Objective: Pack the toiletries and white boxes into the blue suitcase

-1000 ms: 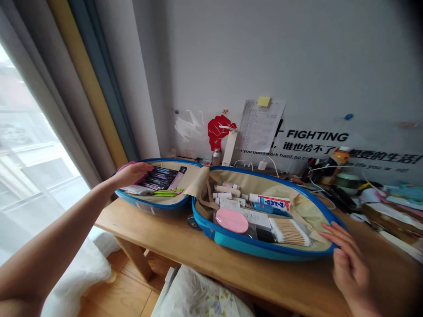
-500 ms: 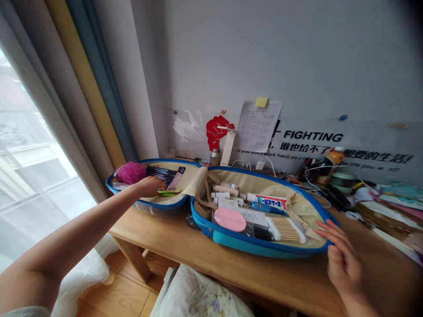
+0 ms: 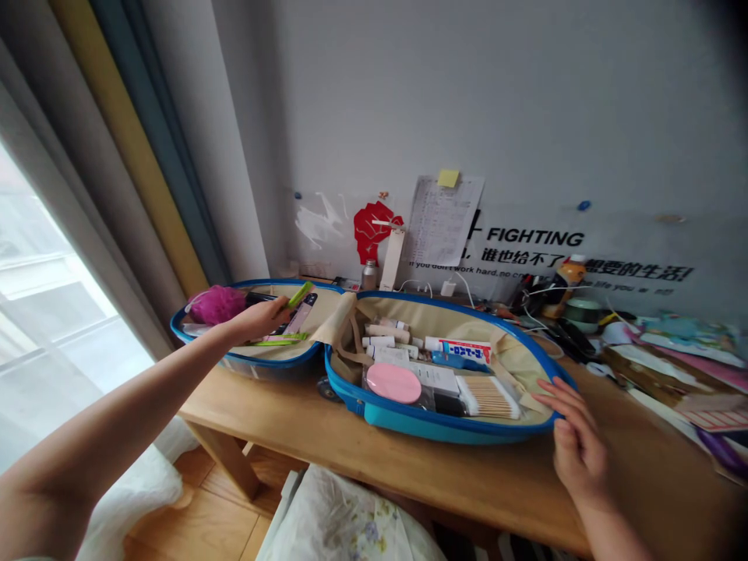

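A blue suitcase (image 3: 456, 431) lies spread on the desk, both halves facing up. Over its left half, my left hand (image 3: 269, 312) grips a narrow lime-green item (image 3: 300, 294) whose kind I cannot make out. Below that hand lies a similar green piece, beside a purple bath puff (image 3: 217, 304). My right hand (image 3: 576, 440) rests on the right half's rim, fingers stretched out and holding nothing. In that half are a pink oval case (image 3: 393, 382), a pack of cotton swabs (image 3: 488, 397), a toothpaste tube (image 3: 461, 348) and several white-capped tubes (image 3: 379, 341).
The wooden desk (image 3: 262, 405) stands against a grey wall with a pinned paper sheet (image 3: 444, 222). Bottles, cables and papers (image 3: 672, 366) crowd its right side. Curtains (image 3: 134, 156) hang at left. A flowered cloth (image 3: 351, 522) is below the desk's front edge.
My left hand has risen slightly, lifting the lime-green item above the suitcase's left half. My right hand stays at the rim. The whole view has shifted a little.
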A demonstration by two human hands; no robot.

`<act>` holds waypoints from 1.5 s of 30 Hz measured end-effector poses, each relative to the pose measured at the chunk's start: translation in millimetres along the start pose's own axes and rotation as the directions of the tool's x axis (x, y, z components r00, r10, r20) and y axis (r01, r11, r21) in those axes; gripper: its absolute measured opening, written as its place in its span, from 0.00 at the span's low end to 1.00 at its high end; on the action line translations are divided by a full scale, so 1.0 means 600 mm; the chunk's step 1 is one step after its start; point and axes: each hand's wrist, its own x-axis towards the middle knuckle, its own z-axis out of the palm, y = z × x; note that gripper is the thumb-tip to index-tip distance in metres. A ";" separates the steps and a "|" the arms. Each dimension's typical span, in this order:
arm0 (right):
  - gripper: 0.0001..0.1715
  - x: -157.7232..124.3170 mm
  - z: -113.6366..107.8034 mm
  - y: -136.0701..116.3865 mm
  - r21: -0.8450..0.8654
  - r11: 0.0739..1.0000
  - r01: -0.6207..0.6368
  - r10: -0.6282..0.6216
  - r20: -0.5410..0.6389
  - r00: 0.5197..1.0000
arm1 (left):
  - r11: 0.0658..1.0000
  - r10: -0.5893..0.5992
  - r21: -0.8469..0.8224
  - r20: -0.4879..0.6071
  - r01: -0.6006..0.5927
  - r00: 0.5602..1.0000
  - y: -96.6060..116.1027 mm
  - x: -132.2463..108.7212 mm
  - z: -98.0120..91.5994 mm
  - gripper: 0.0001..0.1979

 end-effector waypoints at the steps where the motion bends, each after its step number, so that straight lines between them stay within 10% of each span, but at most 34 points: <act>1: 0.20 0.000 0.000 0.000 0.004 1.000 0.001 -0.001 -0.006 1.000 | 1.000 0.012 -0.021 -0.028 -0.013 1.000 0.019 0.003 -0.006 0.17; 7: 0.22 -0.001 0.000 0.001 0.024 0.999 -0.040 0.040 -0.004 0.999 | 0.944 0.310 -0.097 -0.057 -0.315 0.949 0.175 0.029 -0.006 0.24; 15: 0.21 0.002 -0.001 -0.004 0.009 1.000 0.004 -0.004 -0.016 1.000 | 0.910 0.414 -0.108 0.258 -0.400 0.873 0.293 0.073 0.105 0.22; 30: 0.20 0.001 -0.002 -0.005 0.009 1.000 0.000 0.000 0.002 1.000 | 0.912 0.399 -0.038 0.315 -0.409 0.861 0.289 0.096 0.166 0.22; 45: 0.21 -0.002 -0.001 -0.001 0.029 0.999 -0.018 0.018 -0.013 1.000 | 0.956 0.280 -0.003 0.289 -0.292 0.915 0.269 0.100 0.111 0.08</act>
